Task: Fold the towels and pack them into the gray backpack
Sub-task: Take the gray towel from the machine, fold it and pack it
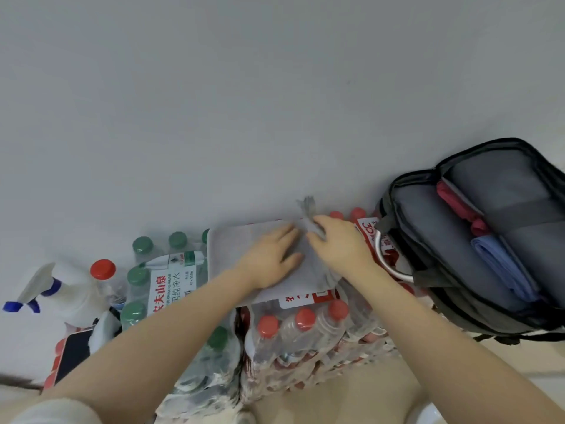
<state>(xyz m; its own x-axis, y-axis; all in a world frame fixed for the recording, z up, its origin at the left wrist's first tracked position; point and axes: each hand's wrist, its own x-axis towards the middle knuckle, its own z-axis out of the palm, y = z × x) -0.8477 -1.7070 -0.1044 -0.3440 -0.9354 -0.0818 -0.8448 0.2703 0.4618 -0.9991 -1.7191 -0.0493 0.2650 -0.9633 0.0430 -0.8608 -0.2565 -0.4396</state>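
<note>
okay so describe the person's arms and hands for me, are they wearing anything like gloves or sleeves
Both hands, the left hand and the right hand, are bare: no gloves, and no rings or watch that can be seen. The forearms are uncovered up to the elbows. Near the bottom left corner a pale, off-white sleeve shows on the left upper arm. The right arm leaves the frame with no sleeve in view.

My work surface is the shrink-wrapped pack of red-capped water bottles (305, 328), standing beside a wrapped pack of green-capped bottles (159, 280). A pale grey cloth towel (232, 249) lies flat across their tops. The open gray backpack (477, 240) sits at the right end.
</note>
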